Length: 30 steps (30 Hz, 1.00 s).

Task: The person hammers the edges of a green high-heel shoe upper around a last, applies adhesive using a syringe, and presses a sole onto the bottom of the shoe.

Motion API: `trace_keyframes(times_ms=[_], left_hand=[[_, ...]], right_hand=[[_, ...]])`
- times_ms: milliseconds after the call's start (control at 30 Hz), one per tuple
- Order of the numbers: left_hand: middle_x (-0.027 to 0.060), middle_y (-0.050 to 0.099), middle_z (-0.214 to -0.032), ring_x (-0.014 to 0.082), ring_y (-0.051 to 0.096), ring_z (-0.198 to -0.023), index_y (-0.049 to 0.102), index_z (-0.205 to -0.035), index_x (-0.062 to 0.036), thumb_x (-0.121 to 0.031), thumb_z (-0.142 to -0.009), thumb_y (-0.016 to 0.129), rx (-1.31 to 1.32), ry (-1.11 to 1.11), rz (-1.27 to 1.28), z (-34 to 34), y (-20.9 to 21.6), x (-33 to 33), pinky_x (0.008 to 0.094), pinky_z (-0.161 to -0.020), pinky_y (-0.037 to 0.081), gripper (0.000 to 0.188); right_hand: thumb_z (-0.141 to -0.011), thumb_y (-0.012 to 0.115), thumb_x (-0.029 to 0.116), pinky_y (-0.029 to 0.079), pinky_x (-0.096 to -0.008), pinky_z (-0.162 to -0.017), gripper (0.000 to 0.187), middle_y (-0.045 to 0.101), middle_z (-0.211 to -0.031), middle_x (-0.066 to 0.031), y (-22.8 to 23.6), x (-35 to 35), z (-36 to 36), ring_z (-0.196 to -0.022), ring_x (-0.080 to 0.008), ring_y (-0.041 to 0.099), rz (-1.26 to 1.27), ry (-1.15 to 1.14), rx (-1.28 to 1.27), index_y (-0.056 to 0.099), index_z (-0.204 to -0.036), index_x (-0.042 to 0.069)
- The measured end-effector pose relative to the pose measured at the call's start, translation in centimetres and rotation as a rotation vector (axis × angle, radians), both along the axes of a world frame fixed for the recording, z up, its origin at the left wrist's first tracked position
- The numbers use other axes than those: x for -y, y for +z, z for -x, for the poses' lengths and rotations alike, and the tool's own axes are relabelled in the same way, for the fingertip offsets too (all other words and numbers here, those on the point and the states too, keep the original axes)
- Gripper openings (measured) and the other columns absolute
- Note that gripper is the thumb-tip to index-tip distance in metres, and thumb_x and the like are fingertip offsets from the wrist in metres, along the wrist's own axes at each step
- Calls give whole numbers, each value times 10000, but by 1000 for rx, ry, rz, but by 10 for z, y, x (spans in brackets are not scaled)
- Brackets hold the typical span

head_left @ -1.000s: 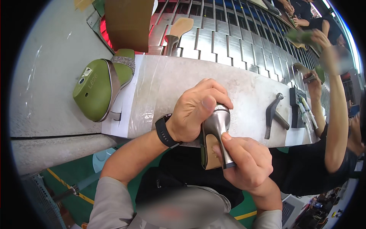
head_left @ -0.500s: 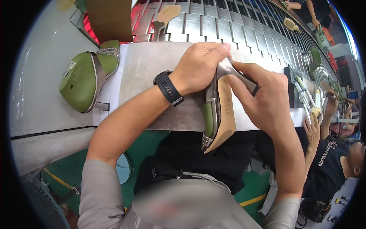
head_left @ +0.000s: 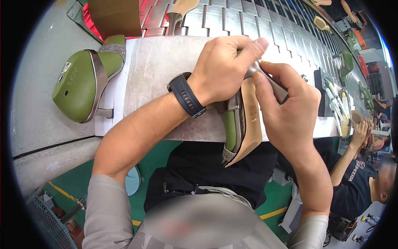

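Heeled shoe [head_left: 248, 118]: toe pointing lower left, long axis steep.

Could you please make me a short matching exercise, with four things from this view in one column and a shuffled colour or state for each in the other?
Column one:
1. Held shoe
2. Watch
3. Cardboard
4. Floor

Column two:
A. Brown, in the upper left of the view
B. Green, with yellow lines
C. Between the left hand and the right hand, toe pointing down the picture
D. Black, strapped on above the left hand

Right pairs: 1-C, 2-D, 3-A, 4-B
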<state>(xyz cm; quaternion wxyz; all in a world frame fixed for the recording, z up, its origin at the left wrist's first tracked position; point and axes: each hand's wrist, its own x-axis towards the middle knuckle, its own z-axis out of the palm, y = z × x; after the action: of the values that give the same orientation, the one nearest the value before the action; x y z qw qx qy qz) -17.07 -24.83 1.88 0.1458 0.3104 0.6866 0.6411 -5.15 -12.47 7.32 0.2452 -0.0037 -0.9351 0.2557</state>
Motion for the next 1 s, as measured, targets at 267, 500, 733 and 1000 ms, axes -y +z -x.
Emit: trace_keyframes(times_ms=[267,500,733,1000], left_hand=[[31,720,-940,71,604,-857,755,-1074,32,-331,-1116,590,-17,-62,-258,0,-19,1,248,-766,502,401],[35,653,-900,92,542,-809,744,-1096,28,-402,-1156,457,-191,30,-339,-15,-28,-8,266,-731,450,521],[11,551,-724,92,464,-680,757,-1012,17,-438,-1148,466,-191,108,-286,-14,-22,-17,301,-613,392,557],[5,514,-675,91,445,-641,773,-996,21,-496,-1147,462,-199,133,-270,-14,-24,-20,314,-581,381,622]], right_hand=[[-956,821,208,450,-258,-598,267,633,-703,-3,-10,-30,-27,-681,-43,551,578,88,580,690,-945,-24],[-957,842,216,433,-253,-572,313,616,-706,8,-17,-39,-23,-647,-51,515,724,207,661,658,-857,-16],[-938,865,237,388,-262,-543,356,584,-663,26,-21,-34,-24,-616,-39,477,655,141,618,635,-815,-4],[-934,856,192,342,-266,-496,371,511,-594,51,-37,-24,-23,-567,-32,427,687,36,445,604,-717,27]])
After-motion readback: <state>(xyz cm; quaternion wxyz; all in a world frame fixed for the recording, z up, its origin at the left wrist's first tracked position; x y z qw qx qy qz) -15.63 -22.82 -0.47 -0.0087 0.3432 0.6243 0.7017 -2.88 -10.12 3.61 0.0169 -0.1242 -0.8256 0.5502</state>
